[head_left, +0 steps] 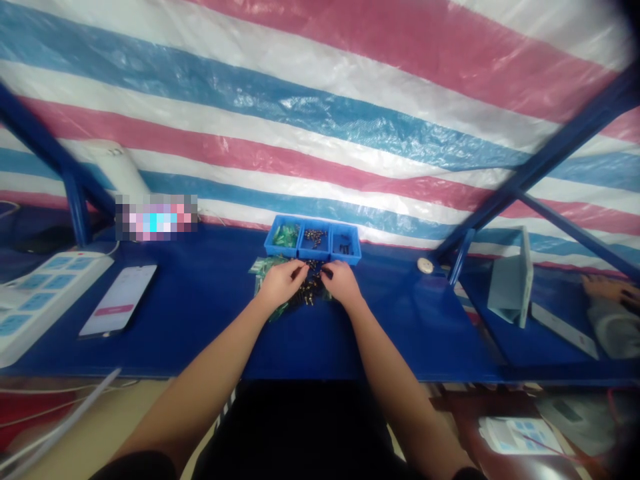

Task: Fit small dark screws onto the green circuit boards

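1. My left grip [281,283] and my right grip [343,281] rest knuckles-up on the blue bench [210,313], with the fingertips turned toward each other. The right grip is narrow, thumb and finger pinched on a small dark piece [327,273]. The left grip is drawn just as narrow, but I cannot tell whether it holds anything.
2. The dark piece sits at my right fingertips, just over a pile of small brass and dark parts [309,291]. The pile lies between the two grips, and both touch it.
3. Green pieces [264,268] spread under and behind my left grip, which partly hides them.
4. A blue tray [313,257] stands close beyond my fingertips. It has three compartments: green pieces in the left, brass parts in the middle and dark parts in the right.
5. Well to the left a phone [120,300] lies screen-up, with a white power strip [40,293] at the bench's left end.
6. To the right a small round white thing [425,265] lies near a blue frame post [460,257]. Past the post stands a grey folded stand [513,280], and another person's hand [607,288] shows at the far edge.
7. A striped sheet [320,100] hangs behind it all.
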Demonstrator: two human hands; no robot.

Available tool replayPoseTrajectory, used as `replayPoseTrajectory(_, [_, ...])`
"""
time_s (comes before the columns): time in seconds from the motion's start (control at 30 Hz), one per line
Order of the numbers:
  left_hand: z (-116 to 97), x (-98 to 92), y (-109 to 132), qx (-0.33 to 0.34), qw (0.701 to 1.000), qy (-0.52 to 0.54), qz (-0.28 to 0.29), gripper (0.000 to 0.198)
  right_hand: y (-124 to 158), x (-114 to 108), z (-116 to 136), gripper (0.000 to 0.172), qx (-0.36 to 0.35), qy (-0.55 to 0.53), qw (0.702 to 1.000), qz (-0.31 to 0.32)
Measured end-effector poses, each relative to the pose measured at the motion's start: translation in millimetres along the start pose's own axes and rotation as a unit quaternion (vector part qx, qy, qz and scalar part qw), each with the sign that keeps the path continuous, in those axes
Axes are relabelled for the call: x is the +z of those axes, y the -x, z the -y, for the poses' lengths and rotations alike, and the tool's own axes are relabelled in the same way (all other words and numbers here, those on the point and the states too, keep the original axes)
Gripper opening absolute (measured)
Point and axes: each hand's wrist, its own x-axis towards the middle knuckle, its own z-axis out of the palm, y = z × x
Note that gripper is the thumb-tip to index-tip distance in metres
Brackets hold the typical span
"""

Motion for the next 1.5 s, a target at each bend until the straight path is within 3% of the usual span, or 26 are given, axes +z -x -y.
replayPoseTrajectory(0.27, [2,-0.2,1,-0.008,1.000,0.003,0.000,0.028,0,1,0,0.024,-0.009,0.020,1.000,0.009])
replayPoseTrajectory(0.5, [1,-0.1,1,-0.009,1.000,0.001,0.005,0.027,0,0,0,0.019,-0.021,0.027,0.999,0.021])
replayPoseTrajectory(1.03, [0,0.0,1,0.003,1.000,-0.005,0.020,0.029,-1,-4,-12,0.015,0.003,-0.094,0.995,-0.030])
replayPoseTrajectory(1.2, [3,2.5,1,0.008,1.000,0.004,0.011,0.031,0,-10,-1,0.022,0.003,-0.193,0.977,-0.095])
replayPoseTrajectory(1.33, [4,5.5,1,0.006,1.000,-0.004,0.016,0.038,5,-12,15,0.022,-0.020,-0.256,0.963,-0.081])
replayPoseTrajectory(1.5, [4,5.6,2,0.033,0.999,0.013,0.015,0.032,9,-9,26,0.020,-0.041,-0.284,0.956,-0.067])
